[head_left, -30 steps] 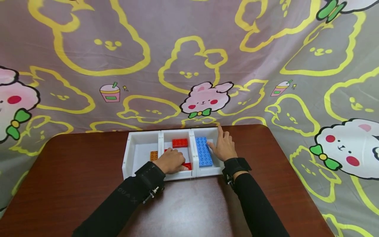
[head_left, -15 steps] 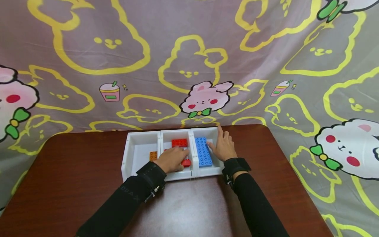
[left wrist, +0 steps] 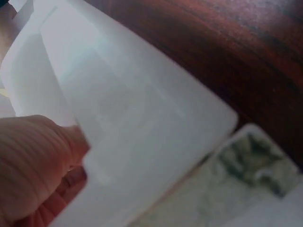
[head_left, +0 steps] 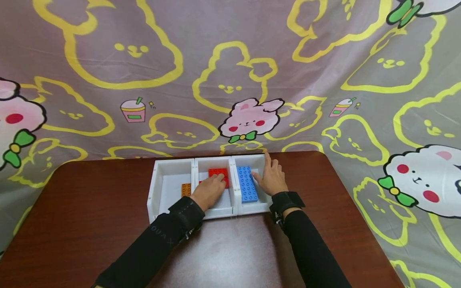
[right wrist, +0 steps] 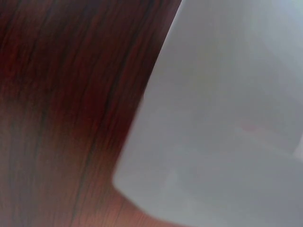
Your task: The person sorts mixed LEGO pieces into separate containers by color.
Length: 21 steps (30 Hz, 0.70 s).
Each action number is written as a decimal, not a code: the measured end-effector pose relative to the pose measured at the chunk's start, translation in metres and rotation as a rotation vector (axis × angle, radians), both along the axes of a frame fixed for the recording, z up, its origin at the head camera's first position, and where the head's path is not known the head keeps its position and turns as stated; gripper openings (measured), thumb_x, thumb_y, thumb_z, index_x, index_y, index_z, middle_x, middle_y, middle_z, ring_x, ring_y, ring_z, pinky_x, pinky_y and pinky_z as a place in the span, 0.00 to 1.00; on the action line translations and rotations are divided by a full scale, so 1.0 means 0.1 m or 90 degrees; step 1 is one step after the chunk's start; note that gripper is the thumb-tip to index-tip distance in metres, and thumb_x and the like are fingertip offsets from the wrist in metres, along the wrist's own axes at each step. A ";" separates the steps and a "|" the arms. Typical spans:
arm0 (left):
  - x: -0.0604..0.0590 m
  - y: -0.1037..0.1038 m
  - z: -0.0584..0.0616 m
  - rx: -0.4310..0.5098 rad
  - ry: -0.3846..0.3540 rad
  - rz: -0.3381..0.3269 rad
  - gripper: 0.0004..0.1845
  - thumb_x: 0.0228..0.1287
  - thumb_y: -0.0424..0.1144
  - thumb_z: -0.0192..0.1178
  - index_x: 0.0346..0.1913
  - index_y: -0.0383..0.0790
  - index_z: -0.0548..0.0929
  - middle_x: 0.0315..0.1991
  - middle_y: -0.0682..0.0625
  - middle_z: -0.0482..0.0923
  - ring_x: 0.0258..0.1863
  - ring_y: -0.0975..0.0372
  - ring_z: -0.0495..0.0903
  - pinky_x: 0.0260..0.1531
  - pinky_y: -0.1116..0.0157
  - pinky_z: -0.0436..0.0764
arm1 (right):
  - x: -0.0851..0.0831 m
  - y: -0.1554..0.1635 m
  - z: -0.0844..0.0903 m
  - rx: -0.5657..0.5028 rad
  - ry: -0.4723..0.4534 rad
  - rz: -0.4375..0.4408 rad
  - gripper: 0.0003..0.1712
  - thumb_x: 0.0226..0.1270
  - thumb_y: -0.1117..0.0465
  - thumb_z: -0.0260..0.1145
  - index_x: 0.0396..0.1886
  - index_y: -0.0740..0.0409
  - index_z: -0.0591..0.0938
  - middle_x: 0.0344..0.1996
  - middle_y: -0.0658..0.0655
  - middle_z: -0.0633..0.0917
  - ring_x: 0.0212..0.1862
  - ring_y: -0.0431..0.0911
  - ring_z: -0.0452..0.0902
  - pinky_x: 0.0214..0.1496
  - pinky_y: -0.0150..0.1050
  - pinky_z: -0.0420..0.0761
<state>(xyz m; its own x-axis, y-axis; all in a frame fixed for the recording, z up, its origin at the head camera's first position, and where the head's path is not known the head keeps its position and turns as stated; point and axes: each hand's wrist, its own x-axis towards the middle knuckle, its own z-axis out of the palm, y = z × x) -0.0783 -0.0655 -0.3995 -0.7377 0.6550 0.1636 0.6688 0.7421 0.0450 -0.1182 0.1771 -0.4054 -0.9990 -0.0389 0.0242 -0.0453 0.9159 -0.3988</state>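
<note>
A white three-compartment tray point(head_left: 155, 188) sits on the dark wooden table point(head_left: 90, 208). My left hand point(head_left: 216, 185) reaches into the middle compartment, its curled fingers on a red brick point(head_left: 218, 173) at the far end. A small red piece shows at its fingertips against that brick. An orange brick point(head_left: 186, 189) lies in the left compartment. A long blue brick point(head_left: 247, 184) fills the right compartment, where my right hand point(head_left: 268, 174) rests beside it with straight fingers. The left wrist view shows only the tray wall point(left wrist: 142, 127) and part of my hand point(left wrist: 33, 165).
A cartoon-rabbit cloth point(head_left: 230, 80) hangs behind the table and drapes over its right side. The table's near edge lies below my forearms. In the right wrist view, only the blurred tray wall point(right wrist: 227, 118) and wood point(right wrist: 66, 104) are visible.
My left hand slid from the near end of the middle compartment to the far end, bringing a small red brick up to the larger red one. The right hand stayed put.
</note>
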 end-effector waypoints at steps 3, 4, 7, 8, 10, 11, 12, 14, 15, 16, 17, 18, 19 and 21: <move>0.00 -0.02 0.00 0.003 0.000 0.004 0.04 0.66 0.21 0.64 0.38 0.27 0.88 0.38 0.37 0.81 0.38 0.49 0.83 0.44 0.58 0.88 | 0.00 0.00 0.00 0.002 0.004 0.002 0.53 0.74 0.45 0.68 0.85 0.56 0.49 0.66 0.77 0.69 0.64 0.71 0.72 0.63 0.67 0.76; 0.00 -0.02 0.00 0.005 -0.002 0.008 0.04 0.67 0.21 0.63 0.39 0.27 0.88 0.39 0.37 0.81 0.39 0.48 0.83 0.45 0.58 0.88 | 0.00 0.00 0.00 0.001 0.004 0.002 0.53 0.74 0.45 0.68 0.85 0.56 0.49 0.66 0.77 0.69 0.64 0.71 0.72 0.63 0.67 0.75; -0.01 -0.03 -0.01 0.006 0.031 0.042 0.03 0.67 0.24 0.65 0.40 0.28 0.87 0.40 0.37 0.80 0.42 0.47 0.81 0.47 0.55 0.86 | 0.00 0.00 0.01 -0.002 0.006 0.001 0.53 0.74 0.45 0.69 0.85 0.56 0.49 0.65 0.77 0.70 0.63 0.71 0.72 0.63 0.67 0.76; 0.00 -0.03 -0.02 -0.001 0.046 0.063 0.03 0.67 0.26 0.66 0.41 0.29 0.86 0.41 0.37 0.80 0.43 0.47 0.81 0.50 0.54 0.84 | 0.00 0.00 0.00 -0.002 0.007 0.001 0.53 0.74 0.45 0.69 0.85 0.56 0.49 0.65 0.76 0.70 0.63 0.71 0.72 0.62 0.67 0.76; 0.01 -0.03 -0.02 -0.038 0.077 0.114 0.06 0.67 0.32 0.68 0.42 0.31 0.86 0.43 0.36 0.82 0.48 0.45 0.80 0.56 0.51 0.79 | 0.00 0.00 0.00 -0.001 0.008 0.001 0.53 0.74 0.45 0.69 0.84 0.56 0.50 0.64 0.76 0.70 0.63 0.70 0.72 0.62 0.66 0.76; 0.02 -0.03 -0.02 -0.056 0.088 0.137 0.08 0.66 0.35 0.69 0.42 0.33 0.85 0.43 0.36 0.83 0.50 0.44 0.80 0.59 0.49 0.76 | 0.00 0.00 -0.01 -0.001 0.009 0.001 0.53 0.74 0.45 0.69 0.84 0.56 0.49 0.64 0.76 0.70 0.62 0.70 0.72 0.61 0.66 0.76; 0.04 -0.04 -0.02 -0.076 0.091 0.154 0.10 0.66 0.38 0.70 0.43 0.33 0.85 0.44 0.36 0.84 0.52 0.43 0.80 0.62 0.47 0.74 | 0.00 0.00 -0.01 0.000 0.009 0.001 0.53 0.74 0.45 0.69 0.84 0.56 0.49 0.64 0.76 0.70 0.62 0.70 0.73 0.62 0.66 0.76; 0.05 -0.04 -0.01 -0.101 0.080 0.171 0.11 0.65 0.39 0.70 0.42 0.34 0.86 0.43 0.35 0.87 0.53 0.42 0.80 0.67 0.44 0.70 | 0.00 0.00 -0.01 0.002 0.009 0.002 0.53 0.74 0.45 0.69 0.84 0.56 0.49 0.64 0.76 0.70 0.62 0.70 0.73 0.61 0.66 0.76; 0.06 -0.04 0.00 -0.105 0.069 0.171 0.11 0.65 0.40 0.69 0.42 0.34 0.86 0.43 0.35 0.87 0.54 0.42 0.80 0.69 0.43 0.68 | 0.00 0.00 -0.01 0.001 0.009 0.002 0.53 0.74 0.45 0.69 0.84 0.57 0.49 0.64 0.76 0.70 0.62 0.70 0.73 0.61 0.67 0.76; 0.06 -0.04 0.01 -0.100 0.054 0.168 0.11 0.66 0.39 0.69 0.42 0.33 0.86 0.42 0.35 0.88 0.54 0.42 0.81 0.70 0.41 0.67 | 0.00 0.00 -0.01 0.001 0.009 0.001 0.53 0.74 0.45 0.69 0.84 0.57 0.49 0.64 0.76 0.70 0.62 0.70 0.73 0.61 0.66 0.77; 0.06 -0.04 0.02 -0.088 0.038 0.164 0.11 0.66 0.39 0.69 0.42 0.33 0.86 0.41 0.35 0.88 0.54 0.42 0.81 0.71 0.40 0.66 | 0.00 0.00 -0.01 -0.003 0.008 0.000 0.53 0.74 0.45 0.69 0.84 0.56 0.50 0.64 0.76 0.70 0.62 0.70 0.72 0.62 0.66 0.76; 0.05 -0.04 0.03 -0.076 0.020 0.161 0.10 0.67 0.37 0.68 0.41 0.32 0.86 0.41 0.35 0.88 0.54 0.41 0.81 0.72 0.39 0.65 | 0.00 0.00 -0.01 -0.004 0.007 0.000 0.53 0.74 0.45 0.69 0.84 0.57 0.50 0.64 0.76 0.70 0.62 0.70 0.72 0.62 0.66 0.76; 0.05 -0.04 0.03 -0.062 0.006 0.159 0.09 0.66 0.36 0.68 0.40 0.32 0.86 0.40 0.35 0.87 0.55 0.41 0.80 0.73 0.39 0.64 | 0.00 0.00 -0.01 -0.003 0.009 0.001 0.53 0.74 0.45 0.69 0.84 0.57 0.50 0.64 0.76 0.70 0.62 0.70 0.73 0.61 0.66 0.77; 0.04 -0.05 0.03 -0.042 -0.014 0.158 0.07 0.67 0.35 0.66 0.39 0.32 0.85 0.38 0.36 0.87 0.56 0.40 0.79 0.73 0.39 0.63 | 0.00 0.00 -0.01 -0.006 0.009 0.001 0.53 0.74 0.46 0.69 0.84 0.58 0.50 0.64 0.77 0.70 0.62 0.71 0.73 0.61 0.67 0.77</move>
<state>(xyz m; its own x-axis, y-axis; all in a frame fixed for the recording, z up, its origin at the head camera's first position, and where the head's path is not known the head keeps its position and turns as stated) -0.0746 -0.0706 -0.3962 -0.8803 0.4620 0.1080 0.4650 0.8853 0.0033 -0.1184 0.1770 -0.4064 -0.9984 -0.0409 0.0386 -0.0531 0.9119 -0.4069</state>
